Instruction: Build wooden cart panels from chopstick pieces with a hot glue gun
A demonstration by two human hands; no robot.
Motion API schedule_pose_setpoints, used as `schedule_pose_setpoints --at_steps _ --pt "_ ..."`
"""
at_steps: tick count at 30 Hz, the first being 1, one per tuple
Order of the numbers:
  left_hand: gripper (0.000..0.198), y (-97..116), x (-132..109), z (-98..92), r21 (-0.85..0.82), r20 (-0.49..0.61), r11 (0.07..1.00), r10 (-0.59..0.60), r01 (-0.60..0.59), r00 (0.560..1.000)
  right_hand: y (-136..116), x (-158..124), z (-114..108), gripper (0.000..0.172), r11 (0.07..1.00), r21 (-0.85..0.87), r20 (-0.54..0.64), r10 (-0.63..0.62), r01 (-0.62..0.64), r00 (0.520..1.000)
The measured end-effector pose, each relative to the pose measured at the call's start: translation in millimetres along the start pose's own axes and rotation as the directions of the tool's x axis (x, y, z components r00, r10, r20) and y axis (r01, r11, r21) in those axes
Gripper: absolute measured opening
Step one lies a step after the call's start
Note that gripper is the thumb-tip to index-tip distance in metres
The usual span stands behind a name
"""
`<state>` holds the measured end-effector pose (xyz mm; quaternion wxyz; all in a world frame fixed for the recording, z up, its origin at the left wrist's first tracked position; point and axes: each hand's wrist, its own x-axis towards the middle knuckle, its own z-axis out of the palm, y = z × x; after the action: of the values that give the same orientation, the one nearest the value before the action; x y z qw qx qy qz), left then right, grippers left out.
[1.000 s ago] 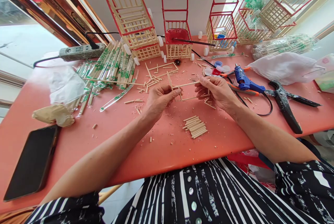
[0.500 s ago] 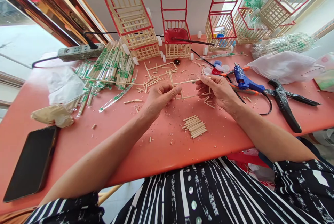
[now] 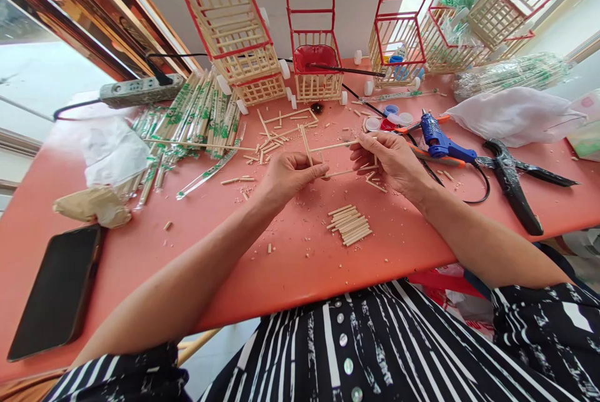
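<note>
Left hand point(image 3: 290, 177): closed in a pinch, thumb against forefinger, on the left end of a stick frame point(image 3: 334, 146).

Right hand point(image 3: 394, 161): closed on the right end of the same item, with the fingers curled round it.

Stick frame: a few thin wooden sticks joined at angles. It is held between both hands just above the middle of the table point(image 3: 281, 264), clear of the surface. The joints appear to be glued, though this cannot be confirmed at such a small size.

Handling, as judged: very light, and stiff along each stick but weak at the joints. It is likely to be snapped or pulled apart by twisting. It is best taken by fingertips close to the corners, with the pressure kept low and the long spans left unloaded.

Also on the table:
- a pile of cut sticks point(image 3: 349, 225), just in front of the hands
- loose offcuts scattered about
- a blue glue gun point(image 3: 438, 139), beside the right hand
- black cutters point(image 3: 510, 183), further right
- wrapped chopsticks point(image 3: 201, 114), to the left
- a phone point(image 3: 56, 292), at the near left corner
- stick-built carts point(image 3: 234, 20), ranged along the far edge
</note>
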<state>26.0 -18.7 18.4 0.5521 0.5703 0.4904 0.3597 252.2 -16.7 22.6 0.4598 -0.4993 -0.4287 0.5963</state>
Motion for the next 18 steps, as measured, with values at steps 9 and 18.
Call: schedule_pose_setpoints --at_steps 9,18 --pt "0.038 3.4 -2.2 0.3 -0.048 0.012 0.999 -0.023 0.024 1.000 2.5 0.8 -1.5 0.051 1.000 0.016 0.006 0.004 -0.004 1.000" --pt "0.036 2.0 -2.9 0.4 -0.083 0.047 0.996 -0.020 0.024 0.999 1.3 0.5 -1.9 0.050 1.000 0.004 0.001 -0.002 0.002 1.000"
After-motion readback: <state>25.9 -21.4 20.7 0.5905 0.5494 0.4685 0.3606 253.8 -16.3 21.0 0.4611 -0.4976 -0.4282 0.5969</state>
